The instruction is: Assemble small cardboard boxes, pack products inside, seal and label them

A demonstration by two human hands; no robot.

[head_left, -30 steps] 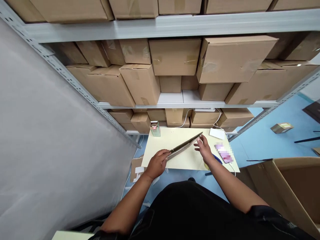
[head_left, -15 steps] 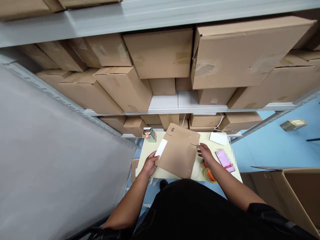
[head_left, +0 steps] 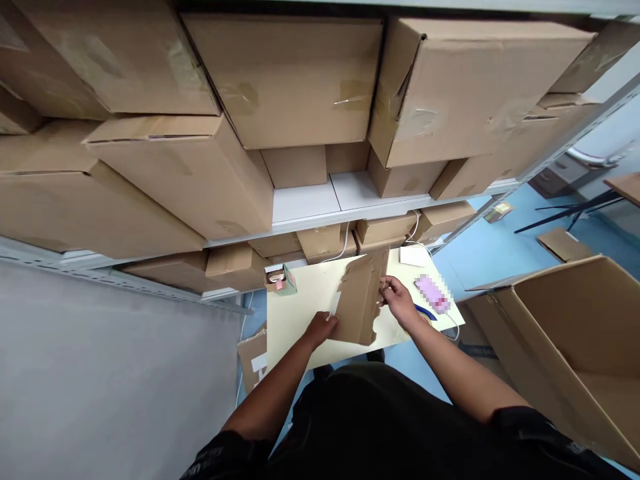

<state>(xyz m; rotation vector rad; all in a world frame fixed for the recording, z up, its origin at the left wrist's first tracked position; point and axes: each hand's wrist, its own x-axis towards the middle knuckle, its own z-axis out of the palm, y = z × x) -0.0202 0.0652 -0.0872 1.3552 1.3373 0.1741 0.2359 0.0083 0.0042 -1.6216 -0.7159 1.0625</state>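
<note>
A flat brown cardboard mailer [head_left: 356,300] is held up over the pale yellow table, tilted, with a ragged edge at its lower right. My left hand [head_left: 321,328] grips its lower left side, beside a strip of white label partly hidden by the tilt. Closed at the mailer's right edge are the fingers of my right hand [head_left: 395,297], pinching there. Whether a thin metal tool is still in those fingers I cannot make out. Below my right forearm, a roll of tape [head_left: 426,315] is partly covered.
On the table [head_left: 295,313] stand a small open box [head_left: 281,280] at the back left, a white box [head_left: 414,256] and a pink-screened phone [head_left: 433,293] at the right. Shelves of cartons [head_left: 300,80] rise in front. A large open carton [head_left: 550,347] is at right.
The mailer has turned and tilted, so it looks narrower and its label is mostly hidden. My right hand has closed in on its right edge. The view has shifted closer to the shelves.
</note>
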